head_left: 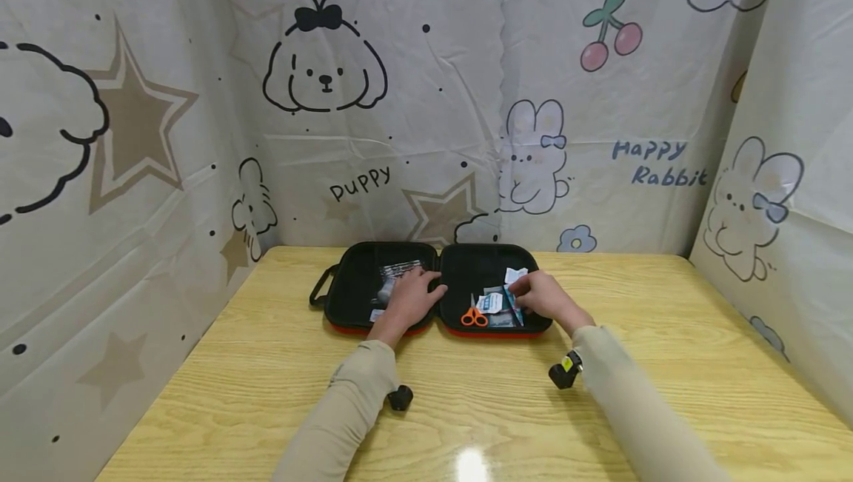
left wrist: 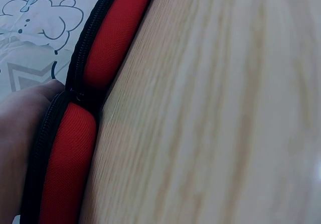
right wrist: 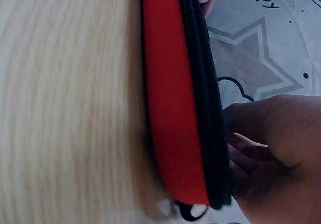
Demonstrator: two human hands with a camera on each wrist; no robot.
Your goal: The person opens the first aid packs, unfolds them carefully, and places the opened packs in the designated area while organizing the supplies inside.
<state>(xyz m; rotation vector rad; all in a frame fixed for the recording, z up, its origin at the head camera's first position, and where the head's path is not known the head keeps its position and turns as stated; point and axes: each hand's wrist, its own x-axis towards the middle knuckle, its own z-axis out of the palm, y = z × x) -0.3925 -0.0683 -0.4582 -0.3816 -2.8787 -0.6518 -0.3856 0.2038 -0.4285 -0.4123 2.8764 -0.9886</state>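
A black-lined case (head_left: 437, 312) with a red outside lies unfolded on the table. My left hand (head_left: 411, 297) reaches over its left half, fingers extended beside a clear plastic packet (head_left: 386, 289). In the left wrist view, part of the left hand (left wrist: 22, 128) shows behind the zipped rim. Over the right half, my right hand (head_left: 543, 295) has curled fingers and pinches the upper part of a narrow blue packet (head_left: 514, 308), which stands tilted. Orange-handled scissors (head_left: 474, 317) and a white-and-blue packet (head_left: 491, 303) lie left of it. The case wall hides the right fingertips in the right wrist view.
A white packet (head_left: 515, 275) lies toward the back of the right half. The case's carry handle (head_left: 320, 286) sticks out at the left. Behind the wooden table (head_left: 480, 400) hangs a printed cloth (head_left: 413, 60), with more cloth at both sides.
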